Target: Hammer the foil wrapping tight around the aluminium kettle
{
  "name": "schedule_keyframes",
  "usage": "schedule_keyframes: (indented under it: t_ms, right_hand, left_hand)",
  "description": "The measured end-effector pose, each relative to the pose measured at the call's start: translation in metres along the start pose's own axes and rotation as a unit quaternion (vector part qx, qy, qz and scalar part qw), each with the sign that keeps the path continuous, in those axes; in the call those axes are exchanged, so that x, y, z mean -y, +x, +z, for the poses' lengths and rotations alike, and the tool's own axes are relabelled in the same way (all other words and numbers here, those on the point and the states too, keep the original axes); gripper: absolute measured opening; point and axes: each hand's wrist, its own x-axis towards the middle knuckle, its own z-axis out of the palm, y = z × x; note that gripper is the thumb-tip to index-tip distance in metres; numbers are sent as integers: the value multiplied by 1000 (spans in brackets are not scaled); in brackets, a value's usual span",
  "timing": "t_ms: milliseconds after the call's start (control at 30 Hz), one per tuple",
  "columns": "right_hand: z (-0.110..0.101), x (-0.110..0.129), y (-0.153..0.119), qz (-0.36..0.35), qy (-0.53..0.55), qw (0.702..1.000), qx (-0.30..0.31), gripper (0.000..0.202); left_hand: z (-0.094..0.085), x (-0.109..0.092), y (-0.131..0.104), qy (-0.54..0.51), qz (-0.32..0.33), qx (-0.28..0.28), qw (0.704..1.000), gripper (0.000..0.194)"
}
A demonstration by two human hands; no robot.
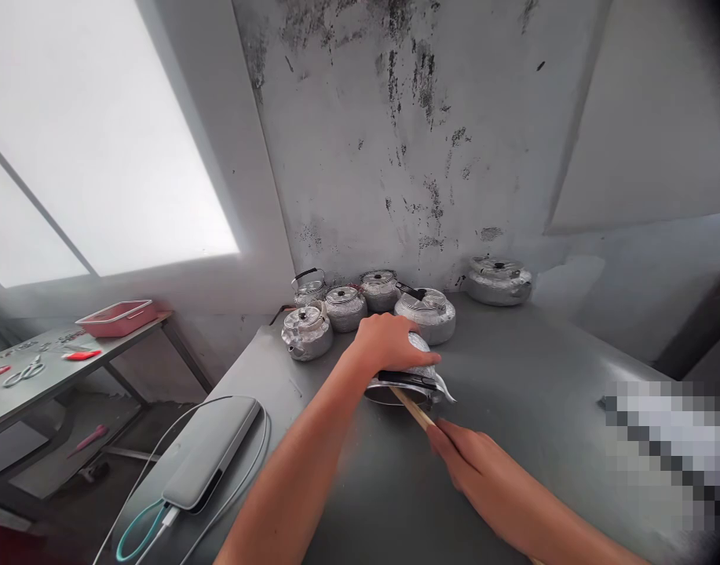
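A silver metal kettle point(419, 344) lies tilted over on the grey table, its open mouth facing me and its spout pointing right. My left hand point(388, 342) is closed over the top of its body, with thumb and fingers spread around the metal. A black handle grip point(403, 380) crosses just above the mouth. In my right hand point(462, 453) is a pale wooden stick point(412, 406), gripped near its lower part, with its far end reaching to the kettle's mouth. The stick's tip and the kettle's inside are hard to make out.
Behind stand several lidded kettles point(346, 308), with another kettle point(498, 281) by the wall. A grey power bank point(212, 451) with cables lies left on the table point(513, 377). A side table holds a pink basket point(118, 318) and scissors point(25, 372). A blurred-out object is at right.
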Motion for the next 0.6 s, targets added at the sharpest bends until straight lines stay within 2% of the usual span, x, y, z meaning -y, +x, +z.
schedule_keyframes:
  t_ms: [133, 300, 433, 600]
  right_hand:
    - [-1, -1, 1, 8, -8, 1000, 16, 44]
    - [0, 0, -1, -13, -4, 1000, -14, 45]
    - [-1, 1, -1, 13, 0, 1000, 9, 47]
    - [-1, -2, -1, -7, 18, 1000, -1, 49]
  left_hand:
    - [0, 0, 0, -3, 1, -2, 1000, 62]
    - [0, -1, -1, -3, 3, -5, 1000, 62]
    - [0, 0, -1, -7, 6, -6, 1000, 62]
    - [0, 1, 0, -13, 0, -1, 1000, 63]
